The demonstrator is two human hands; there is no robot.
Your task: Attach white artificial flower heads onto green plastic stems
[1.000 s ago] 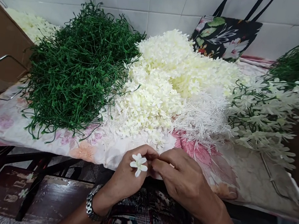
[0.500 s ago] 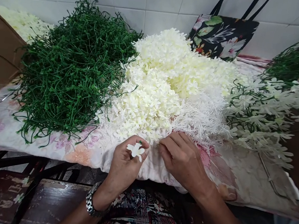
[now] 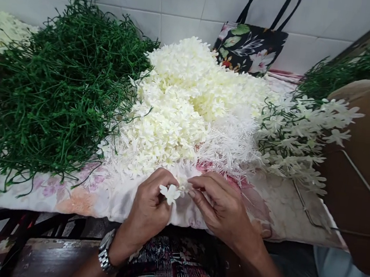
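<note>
A white artificial flower [image 3: 170, 194] is pinched in my left hand [image 3: 152, 202], its petals showing above the thumb. Close by on the right, my right hand [image 3: 220, 202] has thumb and forefinger together at a small whitish piece too blurred to make out. Just beyond both hands lies a heap of cream-white petals [image 3: 174, 119], and to its right a pile of thin white strands [image 3: 232, 140]. Green plastic stems [image 3: 62, 86] form a large tangled pile on the left.
Assembled white flower sprays [image 3: 297, 135] lie at the right beside a brown panel [image 3: 368, 171] with a metal wire. A floral bag [image 3: 247, 49] leans on the tiled wall. The flowered cloth [image 3: 78, 199] ends just in front of my lap.
The view has shifted to the right. My right hand has come closer to my left hand, and a small whitish piece now shows at its fingertips.
</note>
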